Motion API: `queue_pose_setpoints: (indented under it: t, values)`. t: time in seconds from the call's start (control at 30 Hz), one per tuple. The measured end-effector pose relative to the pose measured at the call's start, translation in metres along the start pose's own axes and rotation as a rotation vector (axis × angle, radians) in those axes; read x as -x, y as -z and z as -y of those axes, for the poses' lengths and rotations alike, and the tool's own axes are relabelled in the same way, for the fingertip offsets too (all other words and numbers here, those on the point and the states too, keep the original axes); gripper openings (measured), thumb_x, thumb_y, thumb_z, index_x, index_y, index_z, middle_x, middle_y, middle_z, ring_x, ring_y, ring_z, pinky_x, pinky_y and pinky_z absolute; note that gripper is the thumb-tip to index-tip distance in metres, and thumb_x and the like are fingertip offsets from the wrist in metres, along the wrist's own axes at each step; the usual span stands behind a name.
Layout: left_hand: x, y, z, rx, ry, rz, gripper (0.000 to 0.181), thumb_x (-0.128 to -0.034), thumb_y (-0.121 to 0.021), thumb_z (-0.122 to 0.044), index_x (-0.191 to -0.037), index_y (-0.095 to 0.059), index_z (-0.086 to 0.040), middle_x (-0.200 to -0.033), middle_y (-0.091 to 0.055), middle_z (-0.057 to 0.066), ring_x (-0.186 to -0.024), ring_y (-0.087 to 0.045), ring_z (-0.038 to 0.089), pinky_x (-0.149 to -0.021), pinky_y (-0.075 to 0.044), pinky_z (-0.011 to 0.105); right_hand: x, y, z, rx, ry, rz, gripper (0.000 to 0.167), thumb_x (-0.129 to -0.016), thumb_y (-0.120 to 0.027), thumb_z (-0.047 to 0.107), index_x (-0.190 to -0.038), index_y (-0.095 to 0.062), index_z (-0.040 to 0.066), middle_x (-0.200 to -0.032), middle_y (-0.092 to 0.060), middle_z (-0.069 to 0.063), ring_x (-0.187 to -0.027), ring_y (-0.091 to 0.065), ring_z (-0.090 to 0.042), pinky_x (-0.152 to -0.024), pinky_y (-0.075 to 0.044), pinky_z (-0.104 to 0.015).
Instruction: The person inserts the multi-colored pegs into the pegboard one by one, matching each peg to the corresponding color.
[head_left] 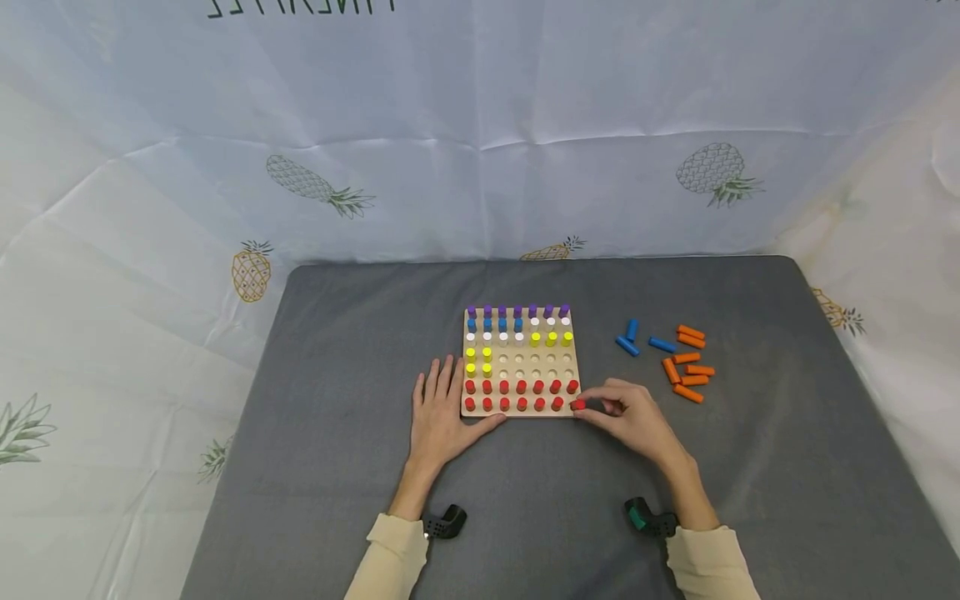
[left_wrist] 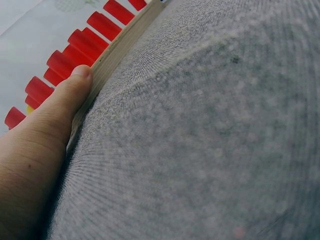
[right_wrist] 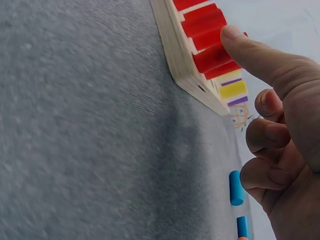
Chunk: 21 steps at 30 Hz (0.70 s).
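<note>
A wooden pegboard (head_left: 520, 367) lies on the grey cloth, with upright pegs in rows of purple, blue, white, yellow and red. Round holes show to the right of the yellow pegs (head_left: 487, 362). At the board's front right corner, my right hand (head_left: 633, 417) pinches a red peg (head_left: 577, 405) between thumb and fingertips. The right wrist view has this red peg (right_wrist: 214, 58) at the corner hole, its lower end hidden. My left hand (head_left: 438, 421) rests with straight fingers against the board's left side. Its thumb (left_wrist: 70, 95) touches the front edge beside the red pegs.
Loose orange pegs (head_left: 686, 358) lie on the cloth to the right, beyond my right hand. A few blue pegs (head_left: 627, 346) lie between them and the board. Behind the table hangs a pale cloth (head_left: 480, 192) printed with pineapples.
</note>
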<state>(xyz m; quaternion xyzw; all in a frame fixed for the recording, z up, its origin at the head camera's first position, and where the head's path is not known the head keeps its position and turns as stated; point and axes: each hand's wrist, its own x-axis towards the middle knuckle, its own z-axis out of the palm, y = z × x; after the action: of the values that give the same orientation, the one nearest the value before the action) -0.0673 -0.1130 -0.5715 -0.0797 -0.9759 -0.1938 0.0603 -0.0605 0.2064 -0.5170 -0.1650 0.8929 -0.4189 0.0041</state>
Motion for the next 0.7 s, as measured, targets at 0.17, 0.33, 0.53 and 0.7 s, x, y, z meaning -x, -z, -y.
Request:
queue_pose_setpoints:
  t: [0.17, 0.33, 0.53, 0.7]
  values:
    - [0.000, 0.000, 0.000, 0.000, 0.003, 0.006, 0.119, -0.0722, -0.069, -0.081, -0.163, -0.028, -0.015, -0.166, -0.037, 0.013, -0.157, -0.028, 0.035, -0.128, -0.020, 0.059, 0.001, -0.004, 0.002, -0.016, -0.023, 0.014, 0.017, -0.081, -0.086, 0.014, -0.097, -0.081, 0.015, -0.068, -0.042, 0.008, -0.060, -0.039, -0.003, -0.053, -0.033, -0.020]
    - [0.000, 0.001, 0.000, -0.002, 0.004, 0.004, 0.119, -0.0719, -0.069, -0.080, -0.163, -0.029, -0.015, -0.166, -0.037, 0.013, -0.156, -0.029, 0.035, -0.128, -0.020, 0.059, 0.002, -0.007, 0.000, -0.014, -0.039, 0.014, 0.017, -0.082, -0.086, 0.014, -0.098, -0.081, 0.014, -0.069, -0.043, 0.007, -0.061, -0.039, -0.002, -0.053, -0.033, -0.020]
    - [0.000, 0.002, -0.001, 0.002, 0.007, 0.009, 0.119, -0.0720, -0.069, -0.080, -0.163, -0.029, -0.015, -0.166, -0.037, 0.013, -0.157, -0.028, 0.035, -0.128, -0.019, 0.059, 0.001, -0.012, -0.002, 0.002, -0.050, -0.009, 0.017, -0.083, -0.085, 0.016, -0.099, -0.080, 0.013, -0.068, -0.044, 0.006, -0.060, -0.039, -0.002, -0.053, -0.033, -0.019]
    - [0.000, 0.003, -0.002, 0.009, 0.008, 0.009, 0.119, -0.0717, -0.070, -0.078, -0.163, -0.029, -0.014, -0.165, -0.037, 0.014, -0.156, -0.028, 0.036, -0.127, -0.020, 0.059, 0.002, -0.016, -0.003, 0.045, -0.057, -0.043, 0.018, -0.083, -0.086, 0.017, -0.098, -0.080, 0.012, -0.066, -0.044, 0.007, -0.058, -0.038, -0.001, -0.052, -0.031, -0.018]
